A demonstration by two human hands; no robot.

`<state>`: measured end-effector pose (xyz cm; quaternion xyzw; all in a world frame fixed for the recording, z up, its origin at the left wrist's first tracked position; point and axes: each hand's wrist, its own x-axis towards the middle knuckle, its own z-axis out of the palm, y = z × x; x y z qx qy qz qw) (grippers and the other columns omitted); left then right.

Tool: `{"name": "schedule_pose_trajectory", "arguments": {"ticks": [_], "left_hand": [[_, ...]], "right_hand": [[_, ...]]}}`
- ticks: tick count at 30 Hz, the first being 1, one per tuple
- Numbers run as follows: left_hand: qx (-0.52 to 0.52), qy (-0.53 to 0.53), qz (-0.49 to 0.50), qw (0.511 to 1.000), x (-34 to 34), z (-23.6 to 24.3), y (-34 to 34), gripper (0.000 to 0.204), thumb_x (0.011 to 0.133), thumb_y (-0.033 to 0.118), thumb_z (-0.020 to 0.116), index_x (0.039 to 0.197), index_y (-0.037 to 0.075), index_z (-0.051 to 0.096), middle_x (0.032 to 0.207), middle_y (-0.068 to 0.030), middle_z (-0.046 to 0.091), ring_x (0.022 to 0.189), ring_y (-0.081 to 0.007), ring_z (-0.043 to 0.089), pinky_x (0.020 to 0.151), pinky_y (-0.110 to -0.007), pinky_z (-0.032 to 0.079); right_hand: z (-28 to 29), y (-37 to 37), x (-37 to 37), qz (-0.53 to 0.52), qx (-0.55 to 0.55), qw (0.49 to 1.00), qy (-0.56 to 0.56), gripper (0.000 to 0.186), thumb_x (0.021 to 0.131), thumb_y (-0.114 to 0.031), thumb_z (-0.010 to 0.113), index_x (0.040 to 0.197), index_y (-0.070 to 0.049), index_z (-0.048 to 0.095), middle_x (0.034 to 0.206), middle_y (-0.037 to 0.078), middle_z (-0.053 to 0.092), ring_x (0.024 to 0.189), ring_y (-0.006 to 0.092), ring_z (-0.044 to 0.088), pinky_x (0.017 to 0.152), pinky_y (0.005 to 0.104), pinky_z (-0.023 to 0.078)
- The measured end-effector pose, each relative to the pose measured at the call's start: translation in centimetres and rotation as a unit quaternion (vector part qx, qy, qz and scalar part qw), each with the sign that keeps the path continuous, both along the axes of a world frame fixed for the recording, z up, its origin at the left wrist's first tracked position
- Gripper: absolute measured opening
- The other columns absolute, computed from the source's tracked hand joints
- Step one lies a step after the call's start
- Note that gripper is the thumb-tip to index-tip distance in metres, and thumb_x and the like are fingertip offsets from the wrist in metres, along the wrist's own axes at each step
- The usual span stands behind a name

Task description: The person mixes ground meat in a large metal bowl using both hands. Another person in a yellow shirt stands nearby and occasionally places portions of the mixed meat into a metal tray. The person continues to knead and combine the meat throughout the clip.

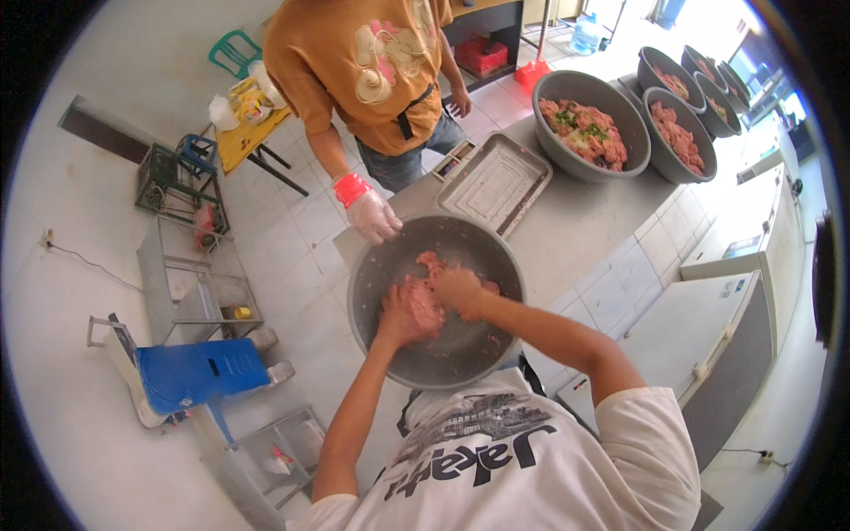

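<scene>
In front of me a large grey basin (372,358) holds pink minced meat (428,311), with small scraps stuck to its wall. My left hand (403,317) curls round the left side of the meat clump. Across the clump's upper right, my right hand (459,292) presses into the meat with its fingers bent and partly hidden. Both hands look bare and a little smeared by motion. Opposite me, a co-worker's hand in a clear glove (375,216), taped red at the wrist, rests on the basin's far rim.
A shallow metal tray (496,184) lies on the table (567,232) beyond the basin. Farther right stand a grey basin of meat with chopped greens (589,133) and several more meat basins (677,142). White chest freezers (682,327) stand right; a blue-topped scale (202,373) stands left.
</scene>
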<state>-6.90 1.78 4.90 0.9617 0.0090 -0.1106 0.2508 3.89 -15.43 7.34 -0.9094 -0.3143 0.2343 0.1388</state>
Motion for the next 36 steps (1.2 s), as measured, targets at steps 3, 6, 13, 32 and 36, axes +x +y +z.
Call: {"name": "schedule_pose_trajectory", "arguments": {"ticks": [3,6,13,32,36], "left_hand": [[0.01,-0.002,0.049,0.999,-0.3,0.0,-1.4,0.12,0.061,0.053,0.09,0.153,0.005,0.031,0.151,-0.0253,0.038,0.133,-0.0472,0.041,0.111,-0.057,0.037],[0.028,0.003,0.072,0.997,-0.2,-0.5,-2.1,0.109,0.064,0.054,0.086,0.15,0.009,0.037,0.15,-0.0237,0.038,0.13,-0.0473,0.042,0.109,-0.06,0.037],[0.076,-0.067,0.054,0.993,0.3,-1.1,-2.5,0.094,0.075,0.056,0.075,0.147,0.007,0.04,0.146,-0.023,0.041,0.126,-0.0469,0.045,0.101,-0.059,0.045],[0.012,-0.069,0.099,0.993,0.2,-0.4,-3.1,0.085,0.075,0.055,0.075,0.139,0.007,0.046,0.138,-0.0261,0.045,0.123,-0.0451,0.05,0.103,-0.055,0.044],[0.033,-0.117,0.084,0.989,0.4,-0.8,-2.8,0.084,0.074,0.054,0.077,0.137,0.007,0.047,0.133,-0.0253,0.047,0.121,-0.0452,0.052,0.101,-0.054,0.045]], "right_hand": [[-2.0,1.9,-1.8,-0.05,-0.023,0.996,-0.077,0.045,0.098,-0.031,0.055,0.124,0.004,0.064,0.122,0.026,0.068,0.102,0.0349,0.073,0.08,0.0469,0.06],[-3.4,2.0,-0.5,0.056,-0.065,0.991,-0.101,0.041,0.098,-0.029,0.055,0.122,0.002,0.067,0.124,0.022,0.068,0.104,0.0338,0.073,0.082,0.0449,0.06],[-0.6,2.8,2.8,0.133,-0.145,0.98,0.029,0.043,0.096,-0.038,0.058,0.121,-0.004,0.07,0.125,0.018,0.069,0.11,0.0319,0.07,0.091,0.0442,0.056],[-3.7,4.7,2.2,0.057,-0.155,0.986,-0.039,0.029,0.095,-0.034,0.061,0.113,-0.019,0.077,0.132,0.005,0.066,0.116,0.0269,0.068,0.09,0.0393,0.057],[-3.2,4.5,1.5,0.033,-0.129,0.99,-0.033,0.025,0.093,-0.034,0.065,0.107,-0.018,0.078,0.121,0.008,0.071,0.112,0.0244,0.069,0.086,0.0372,0.058]]}}
